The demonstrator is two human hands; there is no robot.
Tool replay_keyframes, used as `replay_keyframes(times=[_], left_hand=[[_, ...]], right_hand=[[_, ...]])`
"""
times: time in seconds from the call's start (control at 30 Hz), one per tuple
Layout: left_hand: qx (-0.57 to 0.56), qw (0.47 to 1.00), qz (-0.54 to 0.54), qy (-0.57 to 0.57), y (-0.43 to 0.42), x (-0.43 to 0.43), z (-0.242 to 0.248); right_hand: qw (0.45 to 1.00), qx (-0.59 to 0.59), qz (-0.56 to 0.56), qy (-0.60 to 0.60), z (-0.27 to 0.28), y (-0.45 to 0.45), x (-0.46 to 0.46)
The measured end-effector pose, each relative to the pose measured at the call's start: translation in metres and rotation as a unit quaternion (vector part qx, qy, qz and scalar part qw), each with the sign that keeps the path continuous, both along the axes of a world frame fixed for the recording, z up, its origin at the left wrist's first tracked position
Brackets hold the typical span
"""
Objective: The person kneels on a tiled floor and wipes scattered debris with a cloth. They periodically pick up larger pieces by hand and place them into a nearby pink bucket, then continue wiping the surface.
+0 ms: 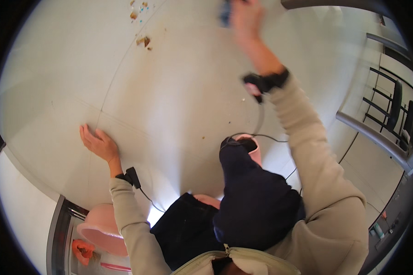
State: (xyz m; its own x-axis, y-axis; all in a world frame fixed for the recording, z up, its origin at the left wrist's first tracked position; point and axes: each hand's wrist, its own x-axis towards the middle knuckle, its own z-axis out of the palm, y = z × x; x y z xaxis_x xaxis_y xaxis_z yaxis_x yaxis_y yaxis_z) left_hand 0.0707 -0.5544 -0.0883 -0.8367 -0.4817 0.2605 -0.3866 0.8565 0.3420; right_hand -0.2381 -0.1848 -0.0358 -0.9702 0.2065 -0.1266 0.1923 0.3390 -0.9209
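My right hand (248, 17) is reached out at the top of the view, blurred, closed around a dark blue thing (225, 15) that the picture edge partly cuts off; its kind cannot be told. Brownish scraps (144, 42) lie on the pale tiled floor (179, 68) to its left, and more scraps (134, 15) with small blue bits lie above them. Over the floor at the left, my left hand (99, 141) has its fingers apart and holds nothing. Black straps with small devices and cables circle both wrists.
A pink basin (101, 228) and an orange-red bag (83, 251) are at the lower left, beside a dark door frame (56, 233). A pink shoe (256, 151) is on my foot. Grey bars (371, 137) and black racks (395, 103) stand at the right.
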Motion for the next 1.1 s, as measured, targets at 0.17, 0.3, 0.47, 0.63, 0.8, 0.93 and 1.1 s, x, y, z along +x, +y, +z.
replay_keyframes(times=[0.17,0.3,0.47,0.63,0.8,0.93,1.1], left_hand=[[0.016,1.000,0.012,-0.014,0.001,0.001,-0.002],[0.000,1.000,-0.009,-0.016,0.004,0.001,-0.003],[-0.016,0.999,-0.006,-0.032,0.006,0.001,-0.005],[-0.018,1.000,0.000,-0.025,0.005,0.000,-0.009],[-0.021,0.999,-0.005,-0.027,0.008,0.000,-0.008],[-0.024,0.999,-0.010,-0.029,0.011,0.002,-0.005],[-0.014,1.000,-0.010,-0.007,0.011,0.002,-0.003]], right_hand=[[0.944,0.304,-0.105,0.071,0.008,0.242,0.134],[0.804,0.508,-0.176,-0.252,-0.013,0.320,0.268],[0.847,0.500,-0.121,-0.132,-0.060,0.227,0.309],[0.904,0.427,-0.021,0.013,-0.058,0.074,0.235],[0.958,0.268,0.043,0.094,-0.055,-0.087,0.105],[0.992,0.059,0.032,0.104,-0.027,-0.150,0.048],[0.965,-0.216,0.017,0.148,0.017,-0.022,0.106]])
